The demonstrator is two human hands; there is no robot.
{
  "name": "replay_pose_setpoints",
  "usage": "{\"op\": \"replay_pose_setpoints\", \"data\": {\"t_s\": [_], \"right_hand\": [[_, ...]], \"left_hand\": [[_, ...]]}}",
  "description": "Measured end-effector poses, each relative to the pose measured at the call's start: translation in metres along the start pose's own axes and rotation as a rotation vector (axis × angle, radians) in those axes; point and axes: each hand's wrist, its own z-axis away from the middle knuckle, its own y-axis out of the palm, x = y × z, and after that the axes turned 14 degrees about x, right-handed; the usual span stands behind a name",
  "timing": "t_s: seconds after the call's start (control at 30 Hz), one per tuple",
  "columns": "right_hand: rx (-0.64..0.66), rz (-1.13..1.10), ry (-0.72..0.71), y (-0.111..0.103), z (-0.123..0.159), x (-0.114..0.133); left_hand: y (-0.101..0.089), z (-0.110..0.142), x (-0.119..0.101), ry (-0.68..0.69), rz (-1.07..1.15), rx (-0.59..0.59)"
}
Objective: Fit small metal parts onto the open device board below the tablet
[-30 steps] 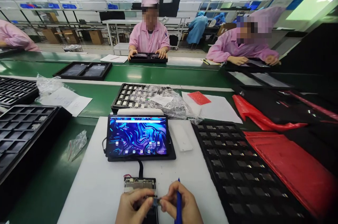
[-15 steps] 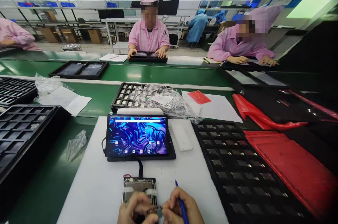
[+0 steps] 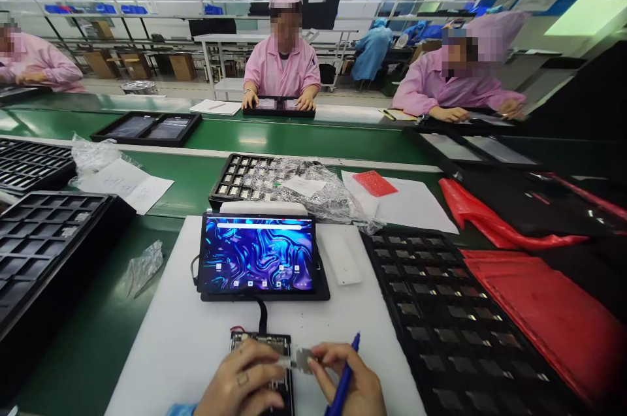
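Note:
A small flat grey electronic part (image 3: pixel 304 360) with a pale strip on its left end is held between my two hands. My right hand (image 3: pixel 355 380) pinches its grey end between thumb and finger, and a blue pen (image 3: pixel 347 373) is tucked in the same hand, tip up. At the pale end are the closed fingertips of my left hand (image 3: pixel 245 380). This hand lies over an opened device with a bare circuit board (image 3: pixel 245 339) and covers much of it. From the board a black ribbon cable (image 3: pixel 263 317) runs up to a lit tablet (image 3: pixel 259 253).
White foam (image 3: pixel 161 311) lies beneath the device and tablet. Black compartment trays stand at left (image 3: pixel 44 240) and right (image 3: pixel 431 302), near red bubble bags (image 3: pixel 539 298). Behind the tablet is a plastic-wrapped tray (image 3: pixel 294 181). Several co-workers in pink sit across the green bench.
My hands have shifted up a little, and the left now spreads over more of the board. The grey part shows more clearly between them. The pen leans further right.

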Motion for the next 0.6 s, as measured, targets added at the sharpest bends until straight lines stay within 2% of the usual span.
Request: {"op": "replay_pose_setpoints", "data": {"t_s": [0.07, 0.17, 0.37, 0.6], "right_hand": [[-0.038, 0.168, -0.059, -0.003, -0.009, -0.005], [-0.046, 0.269, -0.063, -0.003, -0.017, -0.009], [-0.037, 0.328, -0.059, 0.000, -0.015, -0.011], [-0.038, 0.335, -0.045, 0.000, -0.014, -0.009]], "left_hand": [[0.002, 0.000, 0.004, -0.064, -0.026, -0.027], [0.005, -0.001, 0.008, -0.156, -0.093, 0.010], [0.010, 0.000, 0.009, -0.197, -0.158, 0.041], [0.014, 0.004, 0.011, -0.226, -0.118, 0.053]]}}
